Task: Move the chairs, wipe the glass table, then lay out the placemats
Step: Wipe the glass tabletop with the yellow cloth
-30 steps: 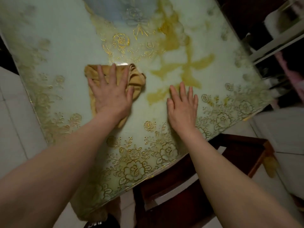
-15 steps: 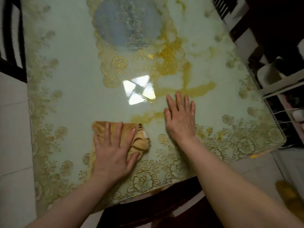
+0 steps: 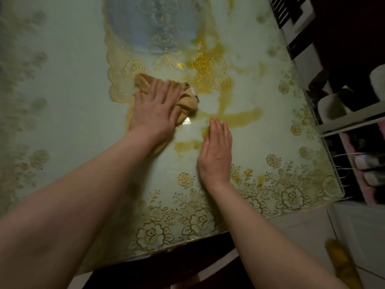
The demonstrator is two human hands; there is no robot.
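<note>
The glass table (image 3: 68, 105) fills the view, pale green with gold flower patterns and yellow-brown stains (image 3: 239, 117) near its middle. My left hand (image 3: 155, 110) presses flat on a crumpled tan cloth (image 3: 187, 100), which sticks out beyond my fingers toward the stains. My right hand (image 3: 216, 151) lies flat on the glass with fingers together, just right of and nearer than the cloth, holding nothing. A lace-edged oval design (image 3: 152, 34) shows under the glass at the far centre.
A dark wooden chair (image 3: 166, 265) sits under the table's near edge. A white wire rack (image 3: 354, 147) with shoes stands close to the table's right side. A yellow object (image 3: 341, 261) lies on the tiled floor at lower right.
My left hand has pushed the cloth away from the near edge toward the table's middle and to the right. My right hand has stayed flat on the glass in about the same spot.
</note>
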